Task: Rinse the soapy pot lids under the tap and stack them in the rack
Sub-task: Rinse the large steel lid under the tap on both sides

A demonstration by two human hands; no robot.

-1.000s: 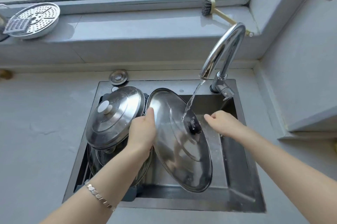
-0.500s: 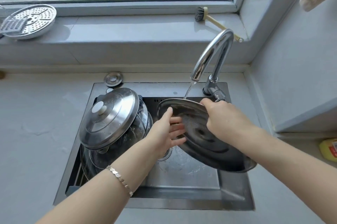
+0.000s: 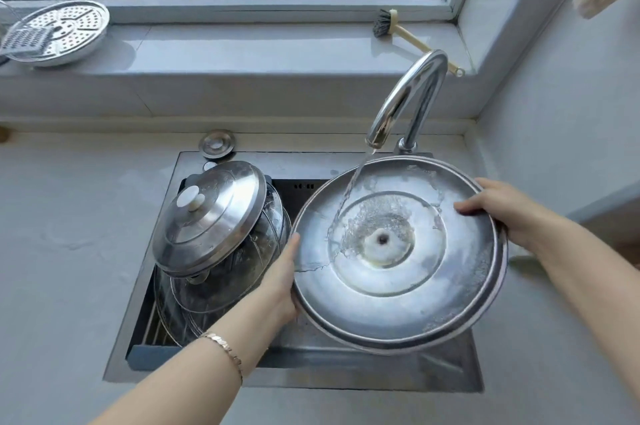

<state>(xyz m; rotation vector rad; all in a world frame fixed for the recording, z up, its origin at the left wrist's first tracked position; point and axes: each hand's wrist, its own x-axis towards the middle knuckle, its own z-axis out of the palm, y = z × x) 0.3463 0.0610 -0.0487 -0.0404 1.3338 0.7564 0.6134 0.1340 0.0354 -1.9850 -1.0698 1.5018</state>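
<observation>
We see dull, soap-filmed steel on the upturned lid (image 3: 398,289) at centre right, mirror-bright chrome on the tap (image 3: 394,102), polished steel on the knobbed lid (image 3: 221,213) at left, and matt, slightly rough grey on the countertop (image 3: 69,234).

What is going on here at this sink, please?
A person is rinsing a big lid over the sink. The left grip holds its left edge and the right grip holds its far right edge, with the hollow underside facing up. Water from the tap runs into that side, which shows a soap film. Other lids lean in the rack at the left of the sink.
</observation>
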